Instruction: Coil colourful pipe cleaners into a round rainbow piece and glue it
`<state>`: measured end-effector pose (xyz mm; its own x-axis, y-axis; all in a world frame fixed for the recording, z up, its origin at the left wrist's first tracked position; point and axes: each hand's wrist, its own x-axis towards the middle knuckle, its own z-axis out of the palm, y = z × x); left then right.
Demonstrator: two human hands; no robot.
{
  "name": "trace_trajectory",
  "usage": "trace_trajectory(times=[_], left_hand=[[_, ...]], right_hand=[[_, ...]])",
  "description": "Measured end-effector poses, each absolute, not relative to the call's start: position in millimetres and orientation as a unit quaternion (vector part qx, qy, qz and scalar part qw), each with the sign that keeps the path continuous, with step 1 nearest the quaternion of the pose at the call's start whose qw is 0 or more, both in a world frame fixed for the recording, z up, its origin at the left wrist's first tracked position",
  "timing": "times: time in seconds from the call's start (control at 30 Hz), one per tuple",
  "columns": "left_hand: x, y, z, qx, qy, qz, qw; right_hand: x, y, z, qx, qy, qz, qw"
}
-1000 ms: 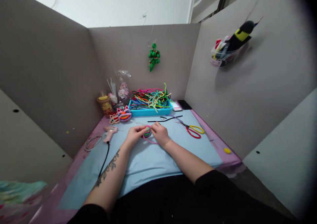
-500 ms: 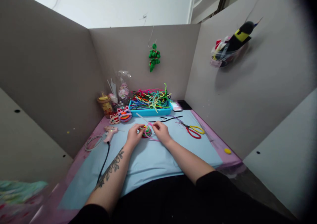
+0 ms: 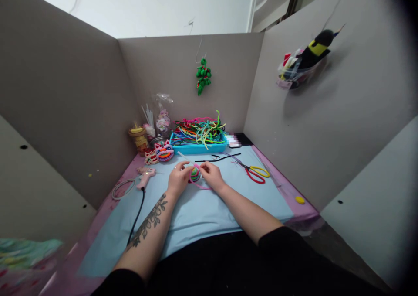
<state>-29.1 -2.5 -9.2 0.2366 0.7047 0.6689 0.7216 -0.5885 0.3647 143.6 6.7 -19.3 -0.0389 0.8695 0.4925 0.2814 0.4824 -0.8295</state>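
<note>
My left hand (image 3: 179,177) is closed, its fingers pressed to the left side of a small, rounded, multicoloured striped piece (image 3: 195,173) that looks made of pipe cleaners. Opposite it, my right hand (image 3: 211,174) pinches a pink pipe cleaner (image 3: 200,186), which curves in a loop in front of the striped piece. A pale pipe-cleaner end (image 3: 183,155) sticks up to the left behind my fingers. The fingers partly hide the striped piece, and where the pink strand meets it cannot be made out.
Behind my hands stands a blue tray (image 3: 199,148) heaped with pipe cleaners. Red-and-yellow-handled scissors (image 3: 256,174) lie to the right, a pink glue gun (image 3: 146,178) with its cord to the left. Two fuzzy animal faces (image 3: 164,151) sit by the tray. Black strands (image 3: 225,157) lie beyond my hands.
My left fingers have shifted slightly on the striped piece, whose rows now show more. The pink loop has dropped a little, and the pale end has moved slightly left.
</note>
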Motion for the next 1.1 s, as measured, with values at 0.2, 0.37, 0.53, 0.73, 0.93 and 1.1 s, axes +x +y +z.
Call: trace_trajectory(times=[0.2, 0.37, 0.53, 0.73, 0.93, 1.1], left_hand=[[-28.4, -3.5, -5.5, -0.812, -0.405, -0.419, 0.022], [-28.8, -4.9, -1.3, -0.819, -0.383, -0.427, 0.017], [-28.4, -4.9, -2.4, -0.817, -0.398, -0.418, 0.008], [-29.8, -2.0, -5.0, -0.792, -0.438, -0.424, 0.015], [-32.2, -1.9, -1.7, -0.76, -0.503, -0.41, -0.037], [-35.2, 1.7, -3.8, -0.74, -0.536, -0.378, -0.151]], right_hand=[[143.2, 7.0, -19.8, -0.427, -0.694, 0.255, 0.521], [145.3, 8.9, -21.8, -0.43, -0.735, 0.179, 0.492], [147.2, 6.7, -19.8, -0.438, -0.777, 0.111, 0.439], [149.2, 6.4, -19.8, -0.447, -0.817, 0.035, 0.362], [151.3, 7.1, -17.6, -0.4, -0.854, -0.002, 0.334], [151.3, 5.5, -13.4, -0.394, -0.864, -0.028, 0.312]])
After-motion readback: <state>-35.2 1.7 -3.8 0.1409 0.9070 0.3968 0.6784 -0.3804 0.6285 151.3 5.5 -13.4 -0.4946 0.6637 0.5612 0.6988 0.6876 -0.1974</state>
